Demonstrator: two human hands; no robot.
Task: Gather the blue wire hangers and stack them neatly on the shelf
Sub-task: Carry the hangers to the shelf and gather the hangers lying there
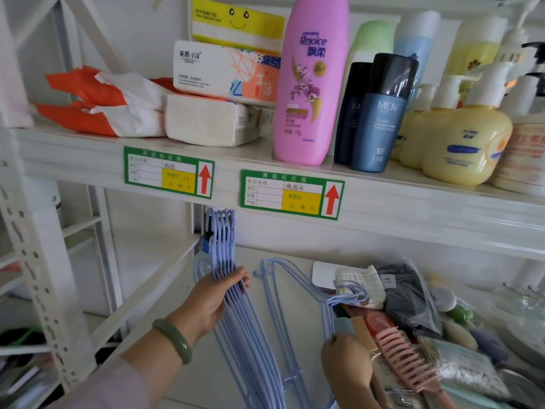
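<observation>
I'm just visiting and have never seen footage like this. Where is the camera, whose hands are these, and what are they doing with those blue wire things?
There is no machine here. A person wears one camera on the head, looking forward and down, so you see their own two hands in front of a white shelf unit.

The left hand, with a green bangle on its wrist, grips a bundle of blue wire hangers. The right hand touches a few more hangers lying flat on the lower shelf, their hooks running in among the clutter there: a pink comb and bagged dark cloth.

Above stand tissue packs and a pink shampoo bottle.
</observation>
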